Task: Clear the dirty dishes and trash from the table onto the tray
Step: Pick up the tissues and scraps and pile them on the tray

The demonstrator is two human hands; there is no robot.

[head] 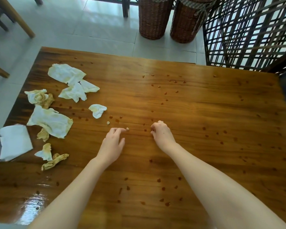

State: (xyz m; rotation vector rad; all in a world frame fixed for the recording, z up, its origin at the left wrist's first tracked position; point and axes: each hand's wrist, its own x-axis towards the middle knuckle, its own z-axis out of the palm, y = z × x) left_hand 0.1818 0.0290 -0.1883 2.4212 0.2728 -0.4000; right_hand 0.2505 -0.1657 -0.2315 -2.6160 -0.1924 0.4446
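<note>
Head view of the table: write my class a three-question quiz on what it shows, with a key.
1. True or false: a tray stands on the table.
2. The napkins lie on the table's: A left side, B right side, C middle.
3. Which hand stretches its fingers toward the pale crumb?
Key: 1 false; 2 A; 3 the left hand.
</note>
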